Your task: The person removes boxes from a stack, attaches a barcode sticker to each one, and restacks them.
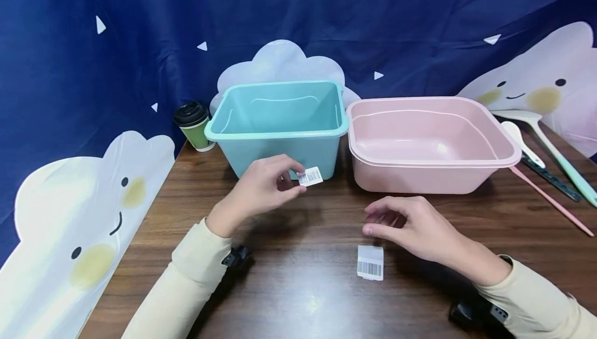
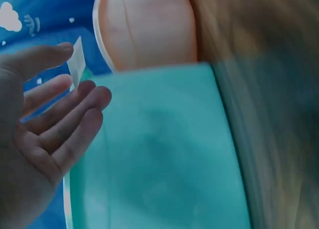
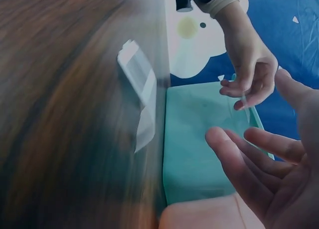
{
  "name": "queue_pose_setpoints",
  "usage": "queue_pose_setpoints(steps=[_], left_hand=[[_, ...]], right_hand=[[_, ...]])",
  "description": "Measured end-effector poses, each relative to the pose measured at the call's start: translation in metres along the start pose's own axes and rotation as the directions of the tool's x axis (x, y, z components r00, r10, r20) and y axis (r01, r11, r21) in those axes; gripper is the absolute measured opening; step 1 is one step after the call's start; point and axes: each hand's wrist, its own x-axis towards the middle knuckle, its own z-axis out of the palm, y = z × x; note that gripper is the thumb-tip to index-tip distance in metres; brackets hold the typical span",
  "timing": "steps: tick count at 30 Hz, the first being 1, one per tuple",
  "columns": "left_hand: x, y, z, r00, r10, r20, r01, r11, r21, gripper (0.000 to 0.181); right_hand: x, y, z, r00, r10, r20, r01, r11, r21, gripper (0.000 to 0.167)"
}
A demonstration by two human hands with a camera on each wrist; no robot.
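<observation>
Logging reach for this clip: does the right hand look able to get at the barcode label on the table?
Probably yes: the right hand holds nothing and is close to the barcode label, with nothing visible between them.

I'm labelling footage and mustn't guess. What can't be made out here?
Head: print on the held tag and the lying tag, too small to read.
Head: inside of the cup, hidden by its black lid.
Head: upper end of the pink rod, hidden by the pink basin.
Left wrist: grain of the table, blurred.
Right wrist: wrist of the right hand, cut off by the picture's edge.
</observation>
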Motion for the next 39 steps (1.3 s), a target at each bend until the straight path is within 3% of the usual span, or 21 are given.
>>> queue_pose_setpoints(steps=[3,6,11,15,21,25,31,39], left_hand=[[-0.004,-0.011,-0.007,0.997,0.078,-0.02,-0.074,0.984,0.163,0.022],[-0.007,-0.021,-0.013,0.991,0.134,-0.017,-0.122,0.943,0.308,0.02],[-0.012,-0.034,-0.019,0.986,0.168,0.009,-0.155,0.885,0.438,0.019],[-0.014,-0.041,-0.021,0.985,0.172,0.024,-0.163,0.866,0.473,0.02],[-0.016,-0.049,-0.019,0.984,0.174,0.021,-0.161,0.847,0.506,0.021],[-0.017,-0.053,-0.016,0.985,0.173,0.018,-0.156,0.835,0.528,0.023],[-0.017,-0.057,-0.011,0.983,0.18,0.023,-0.164,0.824,0.543,0.023],[-0.018,-0.06,-0.009,0.983,0.185,0.01,-0.16,0.816,0.556,0.022]], right_hand=[[0.004,-0.006,0.0,0.995,0.064,0.071,-0.071,0.993,0.096,0.019],[0.012,-0.013,0.001,0.98,0.125,0.152,-0.152,0.971,0.182,0.022],[0.034,-0.02,0.008,0.964,0.132,0.229,-0.19,0.949,0.252,0.022],[0.055,-0.024,0.017,0.956,0.108,0.274,-0.209,0.904,0.372,0.027],[0.09,-0.029,0.03,0.926,0.089,0.367,-0.302,0.759,0.578,0.054],[0.109,-0.03,0.04,0.902,0.073,0.426,-0.35,0.7,0.623,0.075],[0.126,-0.027,0.055,0.88,0.038,0.473,-0.373,0.673,0.639,0.095],[0.135,-0.02,0.063,0.891,0.05,0.452,-0.362,0.678,0.639,0.097]])
